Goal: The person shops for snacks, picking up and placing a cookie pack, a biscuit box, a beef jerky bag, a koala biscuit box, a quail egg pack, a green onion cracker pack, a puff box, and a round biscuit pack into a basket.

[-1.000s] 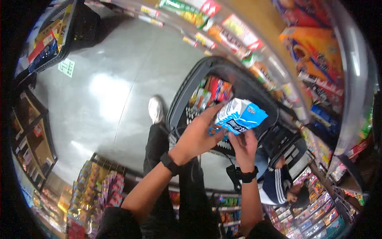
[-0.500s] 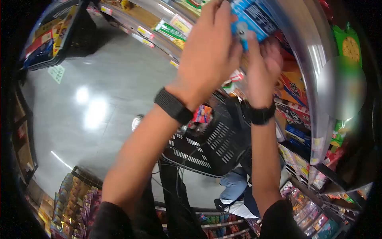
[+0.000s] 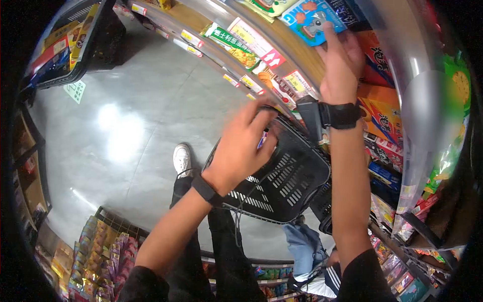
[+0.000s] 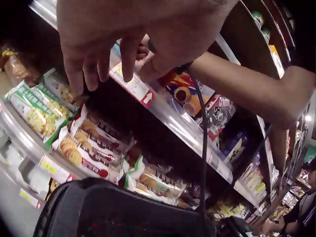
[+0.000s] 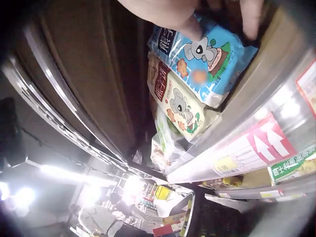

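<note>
A blue packet of biscuits with a grey cartoon animal [image 3: 312, 22] lies on the upper shelf. My right hand [image 3: 343, 68] reaches onto that shelf, its thumb resting on the packet's face. In the right wrist view the thumb touches the blue packet [image 5: 207, 59], and a straight finger comes down near its edge. A cream packet with a similar print [image 5: 175, 101] lies beside it. My left hand [image 3: 244, 146] holds nothing and hangs blurred over the rim of a black shopping basket [image 3: 302, 186]. Its fingers dangle loosely in the left wrist view, in front of the shelves.
On the lower shelf sit green noodle-style packs [image 3: 231, 45] and biscuit packs [image 3: 274, 83]. Orange boxes [image 3: 380, 113] stand right of my right wrist. A second filled basket [image 3: 95, 50] is at upper left. Another person's legs [image 3: 304, 246] show behind the black basket.
Both hands carried the blue packet from over the basket up to the shelf. My left hand has let go and come back down; my right hand stays at the packet, now lying on the shelf.
</note>
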Demonstrator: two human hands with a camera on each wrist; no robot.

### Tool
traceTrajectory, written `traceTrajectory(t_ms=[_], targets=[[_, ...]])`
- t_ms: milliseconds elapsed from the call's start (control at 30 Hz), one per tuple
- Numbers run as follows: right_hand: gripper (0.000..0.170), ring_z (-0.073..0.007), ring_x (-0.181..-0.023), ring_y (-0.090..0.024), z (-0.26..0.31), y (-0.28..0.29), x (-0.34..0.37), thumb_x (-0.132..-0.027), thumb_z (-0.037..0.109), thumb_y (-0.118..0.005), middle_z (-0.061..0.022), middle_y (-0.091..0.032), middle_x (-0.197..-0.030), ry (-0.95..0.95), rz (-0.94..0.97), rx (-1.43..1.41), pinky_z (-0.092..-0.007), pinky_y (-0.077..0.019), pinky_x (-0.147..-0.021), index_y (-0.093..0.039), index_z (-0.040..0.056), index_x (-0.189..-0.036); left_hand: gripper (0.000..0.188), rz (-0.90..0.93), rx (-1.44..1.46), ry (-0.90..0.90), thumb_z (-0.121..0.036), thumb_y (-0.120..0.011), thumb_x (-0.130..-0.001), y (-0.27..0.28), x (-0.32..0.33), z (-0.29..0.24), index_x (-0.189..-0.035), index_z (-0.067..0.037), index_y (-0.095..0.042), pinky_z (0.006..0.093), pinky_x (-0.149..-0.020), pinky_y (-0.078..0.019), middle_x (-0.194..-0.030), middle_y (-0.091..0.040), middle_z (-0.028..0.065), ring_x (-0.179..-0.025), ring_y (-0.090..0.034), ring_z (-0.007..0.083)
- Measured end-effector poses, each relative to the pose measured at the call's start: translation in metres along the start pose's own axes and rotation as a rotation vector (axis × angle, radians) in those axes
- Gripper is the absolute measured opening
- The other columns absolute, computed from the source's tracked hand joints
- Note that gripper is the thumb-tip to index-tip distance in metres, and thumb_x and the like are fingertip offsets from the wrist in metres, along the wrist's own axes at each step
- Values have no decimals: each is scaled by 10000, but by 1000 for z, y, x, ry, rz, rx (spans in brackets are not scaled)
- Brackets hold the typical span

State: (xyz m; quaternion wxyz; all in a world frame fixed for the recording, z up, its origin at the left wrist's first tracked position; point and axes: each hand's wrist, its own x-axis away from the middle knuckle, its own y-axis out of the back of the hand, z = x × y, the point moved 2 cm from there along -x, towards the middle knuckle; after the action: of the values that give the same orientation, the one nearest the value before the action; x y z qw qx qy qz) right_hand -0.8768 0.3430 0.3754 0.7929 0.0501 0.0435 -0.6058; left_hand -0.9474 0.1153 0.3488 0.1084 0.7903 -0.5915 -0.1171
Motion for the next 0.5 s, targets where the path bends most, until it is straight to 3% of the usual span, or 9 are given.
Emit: traceTrajectory(t_ms=[100,200,267,300,333,367,433,467,500], targets=[[326,-200,-1201,-599,16,-2,15,-959,113,-675,-98,-642,-1276,-105,36,-83,-418,-470,-1071,-588,3,-1254,333,96,-33,59,-54,-651,-841,-5,32,16,-1166,0,-601,458,-981,-492,-1368,-519,223,-1157,-579,424],[351,-191,-1200,-588,36,8,55,-956,112,-674,-109,-617,-1307,-65,-150,143,-393,-458,-1065,-572,-8,-1269,385,176,-174,182,-75,-669,-833,-6,65,37,-1199,1,-579,463,-999,-479,-1383,-495,245,-1178,-560,435],[354,-174,-1157,-593,45,11,96,-960,92,-657,-100,-605,-1310,-67,-247,195,-355,-473,-1012,-557,-11,-1284,517,229,-304,229,-112,-684,-835,-1,89,52,-1307,10,-511,471,-1041,-448,-1430,-440,279,-1232,-520,457],[286,-158,-1059,-611,32,23,121,-968,80,-643,-92,-637,-1233,-18,-237,282,-321,-498,-909,-590,-8,-1234,546,253,-354,264,-122,-685,-840,0,103,57,-1334,13,-493,472,-1050,-442,-1442,-428,282,-1242,-512,461],[145,-139,-968,-611,30,27,151,-946,22,-640,-79,-660,-1053,-50,-166,359,-276,-495,-859,-627,-20,-1084,576,276,-402,298,-132,-685,-845,1,117,61,-1360,15,-474,473,-1059,-435,-1453,-415,286,-1253,-504,465],[70,-148,-918,-616,9,44,175,-934,-30,-622,-81,-651,-983,39,18,358,-274,-492,-850,-623,-20,-1003,664,324,-362,386,-159,-686,-860,3,130,65,-1437,15,-407,476,-1070,-426,-1485,-380,290,-1269,-493,474],[61,-143,-886,-620,-28,62,223,-922,-59,-623,-73,-651,-970,-77,186,353,-258,-488,-812,-643,-13,-957,685,356,-363,438,-165,-686,-867,4,151,68,-1457,14,-388,475,-1075,-421,-1488,-376,295,-1272,-489,477],[62,-113,-850,-621,-53,74,246,-931,-32,-638,-49,-662,-965,-276,249,387,-243,-491,-765,-657,5,-976,695,374,-367,467,-168,-685,-870,4,162,70,-1467,13,-378,474,-1077,-419,-1489,-374,297,-1274,-487,479],[61,-85,-793,-619,-86,91,268,-945,16,-646,-27,-675,-948,-591,317,345,-229,-494,-714,-667,15,-1002,763,396,-391,464,-172,-692,-867,2,174,75,-1506,8,-316,473,-1074,-422,-1485,-377,307,-1278,-483,482]])
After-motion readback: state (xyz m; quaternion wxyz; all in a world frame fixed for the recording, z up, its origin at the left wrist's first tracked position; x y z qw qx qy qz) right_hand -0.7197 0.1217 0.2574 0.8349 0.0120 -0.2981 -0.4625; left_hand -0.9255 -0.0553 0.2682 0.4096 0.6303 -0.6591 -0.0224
